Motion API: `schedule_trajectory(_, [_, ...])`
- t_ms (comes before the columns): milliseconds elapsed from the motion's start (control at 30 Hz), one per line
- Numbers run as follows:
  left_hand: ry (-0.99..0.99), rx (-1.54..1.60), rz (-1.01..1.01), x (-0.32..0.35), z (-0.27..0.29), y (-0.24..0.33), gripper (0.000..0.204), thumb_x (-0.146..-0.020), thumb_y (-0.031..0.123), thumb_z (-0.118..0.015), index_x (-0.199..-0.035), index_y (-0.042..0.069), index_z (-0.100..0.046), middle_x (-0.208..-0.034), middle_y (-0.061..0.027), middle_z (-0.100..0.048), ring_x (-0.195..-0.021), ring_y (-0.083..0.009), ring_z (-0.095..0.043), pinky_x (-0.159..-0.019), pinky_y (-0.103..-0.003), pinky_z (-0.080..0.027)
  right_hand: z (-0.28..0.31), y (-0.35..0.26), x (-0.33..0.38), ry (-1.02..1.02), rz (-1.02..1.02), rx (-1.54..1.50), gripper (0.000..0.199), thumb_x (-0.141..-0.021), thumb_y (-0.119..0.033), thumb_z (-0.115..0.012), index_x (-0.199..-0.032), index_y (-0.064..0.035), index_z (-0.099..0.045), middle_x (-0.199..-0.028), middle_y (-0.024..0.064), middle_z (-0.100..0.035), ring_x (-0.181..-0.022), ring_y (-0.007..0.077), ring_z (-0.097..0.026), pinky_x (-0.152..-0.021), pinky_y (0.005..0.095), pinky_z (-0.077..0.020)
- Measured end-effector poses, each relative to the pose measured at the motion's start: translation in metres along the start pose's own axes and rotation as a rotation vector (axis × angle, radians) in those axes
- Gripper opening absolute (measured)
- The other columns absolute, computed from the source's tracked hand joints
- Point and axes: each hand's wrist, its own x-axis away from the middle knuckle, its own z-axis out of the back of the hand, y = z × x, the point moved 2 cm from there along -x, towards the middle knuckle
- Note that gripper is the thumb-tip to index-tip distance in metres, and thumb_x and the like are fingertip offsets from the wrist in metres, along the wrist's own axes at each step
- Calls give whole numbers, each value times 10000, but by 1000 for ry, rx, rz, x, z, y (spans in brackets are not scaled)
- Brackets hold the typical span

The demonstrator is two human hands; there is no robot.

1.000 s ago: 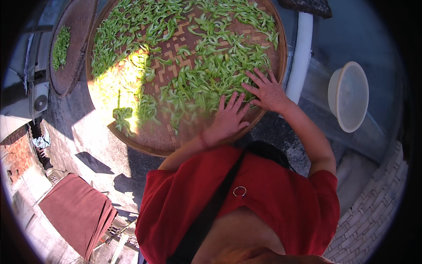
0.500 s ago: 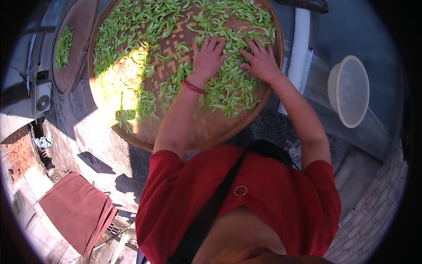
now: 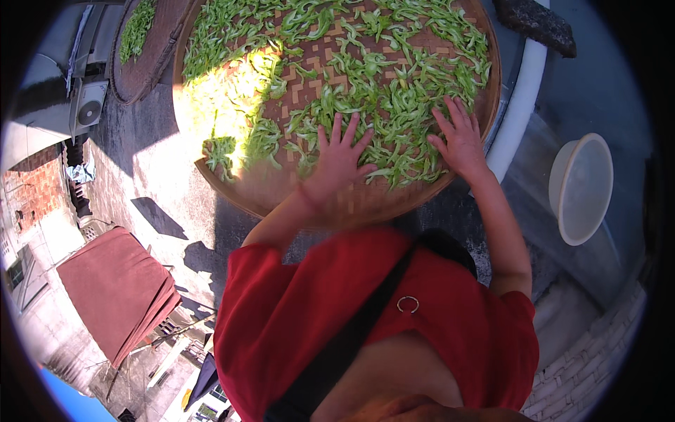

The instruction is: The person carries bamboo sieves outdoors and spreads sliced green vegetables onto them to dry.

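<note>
Woven round tray: thin green pod strips scattered, half sunlit.

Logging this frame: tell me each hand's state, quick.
Left hand: open, fingers spread flat on green vegetable strips.
Right hand: open, flat on the strips.
</note>
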Motion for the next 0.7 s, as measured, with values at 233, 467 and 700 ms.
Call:
schedule_trajectory(233, [-155, 135, -40, 89, -8, 25, 627, -700, 486, -658, -1223, 163, -538, -1417, -117, -321, -1298, -410, -267, -950, -684, -230, -31, -77, 20, -202, 299, -23, 528, -803, -392, -612, -1273, -184, -490, -1460, 55, -244, -1364, 263, -192, -1044, 611, -192])
schedule_trajectory(467, [45, 132, 30, 69, 15, -15, 507, -794, 282, -624, -1259, 130, -494, -1392, -48, -373, -1295, -281, -327, -1039, -542, -249, -45, -97, -4, -121, 487, -93, 519, -818, -397, -587, -1281, -189, -478, -1438, 50, -299, -1353, 245, -226, -1031, 623, -199])
schedule_trajectory(700, [155, 2, 373, 3, -3, -59, 542, -859, 344, -559, -1333, 128, -407, -1412, -83, -334, -1316, -280, -289, -1037, -548, -242, -39, -72, -105, 40, 58, 135, 481, -888, -360, -518, -1319, -161, -437, -1456, 64, -265, -1359, 277, -207, -1046, 592, -213])
